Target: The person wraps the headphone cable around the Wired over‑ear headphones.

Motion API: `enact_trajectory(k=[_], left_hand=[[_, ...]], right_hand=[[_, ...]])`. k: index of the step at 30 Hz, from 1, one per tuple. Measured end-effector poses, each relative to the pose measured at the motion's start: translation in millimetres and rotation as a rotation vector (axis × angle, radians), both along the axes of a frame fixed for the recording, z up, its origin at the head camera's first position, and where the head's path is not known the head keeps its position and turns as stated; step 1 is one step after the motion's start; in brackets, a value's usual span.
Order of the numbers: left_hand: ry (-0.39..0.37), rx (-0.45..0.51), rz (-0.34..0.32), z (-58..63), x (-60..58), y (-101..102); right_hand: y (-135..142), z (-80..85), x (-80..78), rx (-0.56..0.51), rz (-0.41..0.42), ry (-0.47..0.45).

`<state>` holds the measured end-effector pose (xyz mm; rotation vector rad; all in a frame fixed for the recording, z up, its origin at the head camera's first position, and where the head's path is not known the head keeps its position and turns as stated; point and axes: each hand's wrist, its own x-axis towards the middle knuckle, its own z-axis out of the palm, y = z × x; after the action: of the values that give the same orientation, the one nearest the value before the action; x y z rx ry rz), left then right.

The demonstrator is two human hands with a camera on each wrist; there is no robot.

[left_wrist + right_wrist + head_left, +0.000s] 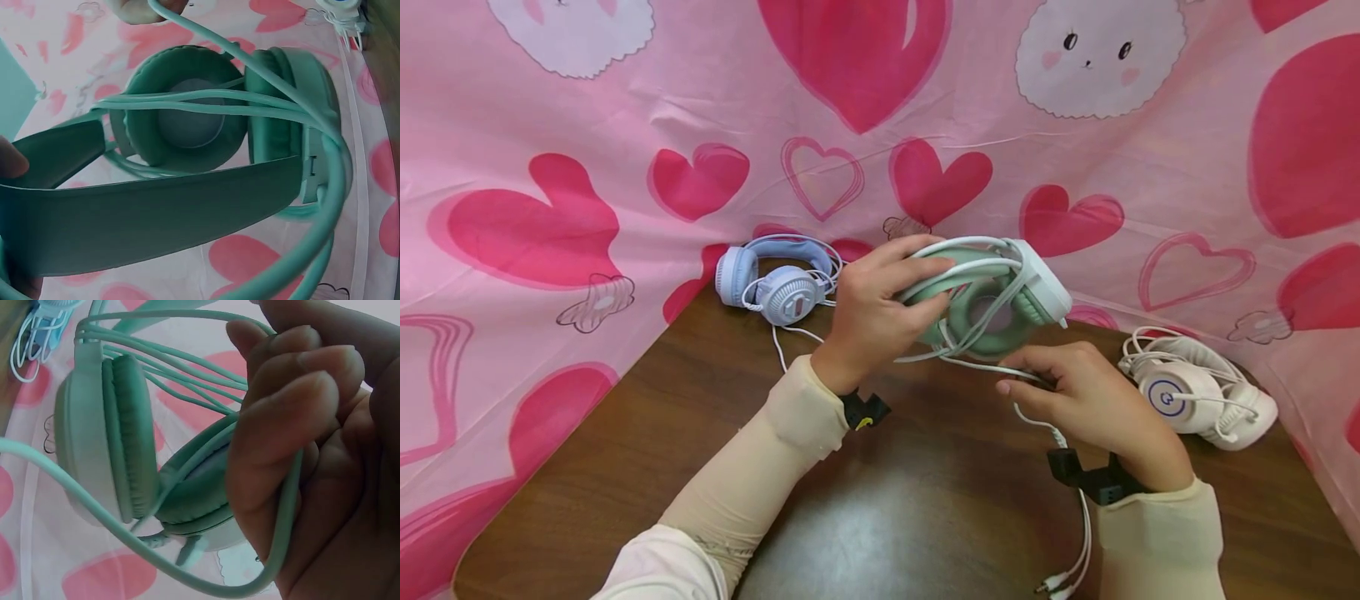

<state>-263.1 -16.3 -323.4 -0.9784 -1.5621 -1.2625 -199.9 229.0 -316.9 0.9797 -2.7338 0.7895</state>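
A green and white headset (992,312) is held up above the table, its white cable wrapped in several strands across the ear cups. My left hand (887,304) grips its headband (156,212), with the thumb and fingers around the band. To the right and slightly lower, my right hand (1075,396) holds the headset's white cable (284,519) in curled fingers, close beside the ear cups (131,437). From that hand the cable's loose end hangs down to its plugs (1056,583) near the front of the table.
A light blue headset (786,287) lies at the back left of the brown table (647,467), its cable trailing forward. A white headset (1195,387) with a bundled cable lies on the right. A pink cloth with hearts (700,100) hangs behind and along the sides.
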Motion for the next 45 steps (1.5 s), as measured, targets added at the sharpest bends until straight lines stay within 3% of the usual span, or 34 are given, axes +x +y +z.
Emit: enact_trajectory(k=[8,14,19,32,40,45], left_hand=[[0.045,-0.173,0.046,-0.8,1.1,3],[0.034,-0.281,0.011,-1.1,3.3,5],[0.015,-0.351,-0.011,-2.0,3.9,4],[-0.012,-0.476,-0.099,-3.5,4.8,3],[-0.021,-0.534,-0.154,-3.4,5.0,3],[-0.032,-0.540,-0.169,-3.3,6.1,3]], right_hand=[[-1,-0.7,0.2,0.047,-0.002,0.028],[-2,0.7,3.8,0.033,0.002,-0.012],[-2,1.7,7.0,-0.001,0.007,0.010],[4,6.6,13.8,-0.082,0.037,0.095],[12,11.1,19.4,-0.132,-0.039,0.069],[12,11.6,17.4,-0.191,0.010,0.096]])
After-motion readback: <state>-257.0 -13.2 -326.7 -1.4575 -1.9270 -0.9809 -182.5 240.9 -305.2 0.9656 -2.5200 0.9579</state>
